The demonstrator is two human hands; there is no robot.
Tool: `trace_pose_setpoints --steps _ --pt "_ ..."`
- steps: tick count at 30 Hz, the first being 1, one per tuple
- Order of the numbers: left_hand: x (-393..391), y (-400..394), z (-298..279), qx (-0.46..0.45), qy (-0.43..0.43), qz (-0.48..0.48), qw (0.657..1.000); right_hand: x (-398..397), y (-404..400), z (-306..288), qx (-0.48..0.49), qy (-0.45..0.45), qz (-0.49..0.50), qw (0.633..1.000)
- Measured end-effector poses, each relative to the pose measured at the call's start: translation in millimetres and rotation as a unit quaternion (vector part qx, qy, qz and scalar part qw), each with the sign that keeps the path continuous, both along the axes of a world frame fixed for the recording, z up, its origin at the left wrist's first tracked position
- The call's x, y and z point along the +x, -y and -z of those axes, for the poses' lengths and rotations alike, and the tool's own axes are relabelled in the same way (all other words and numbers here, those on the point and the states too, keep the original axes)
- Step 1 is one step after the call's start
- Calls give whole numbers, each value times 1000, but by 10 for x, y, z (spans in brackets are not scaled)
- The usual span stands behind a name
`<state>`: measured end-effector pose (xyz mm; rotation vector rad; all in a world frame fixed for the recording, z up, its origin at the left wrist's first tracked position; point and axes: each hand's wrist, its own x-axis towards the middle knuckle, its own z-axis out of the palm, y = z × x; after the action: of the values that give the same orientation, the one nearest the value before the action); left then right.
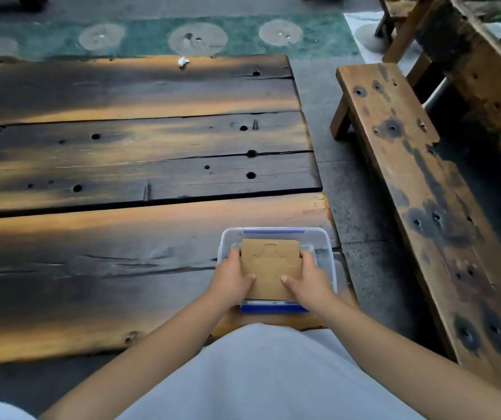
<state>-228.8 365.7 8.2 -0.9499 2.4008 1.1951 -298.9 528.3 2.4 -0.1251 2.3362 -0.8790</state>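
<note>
Lap: grey cloth (258, 374) lay nearest, below both forearms.
Hands: left hand (231, 280) and right hand (310, 280) each clamped a side edge of the card (269, 268), thumbs on top.
Card: held flat over the box (323, 242), covering most of it.
Box: clear, with blue clips, at the surface's (122, 244) near right corner; contents hidden under the card.
Risk: the card might snag the rim and bend; a shove could push the box off the edge.

The light is dim and soft. Warm orange glow lies in streaks across the dark wooden table (140, 165). The picture bends at the edges. The bench (419, 189) looks a little blurry.
</note>
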Motion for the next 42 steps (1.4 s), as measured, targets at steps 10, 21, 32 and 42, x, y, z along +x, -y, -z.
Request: trace_pose_setpoints --steps 10,21,32,42 --pt "-90 -15 221 -8 80 57 995 -118 -21 200 100 -10 -45 994" --pt "-159 76 327 355 102 -261 892 -303 -46 212 -89 274 134 948" --pt "-167 102 303 356 109 -249 894 -315 -17 250 -79 273 104 953" --pt "-94 14 260 336 49 -268 901 -346 -31 211 -50 237 62 968"
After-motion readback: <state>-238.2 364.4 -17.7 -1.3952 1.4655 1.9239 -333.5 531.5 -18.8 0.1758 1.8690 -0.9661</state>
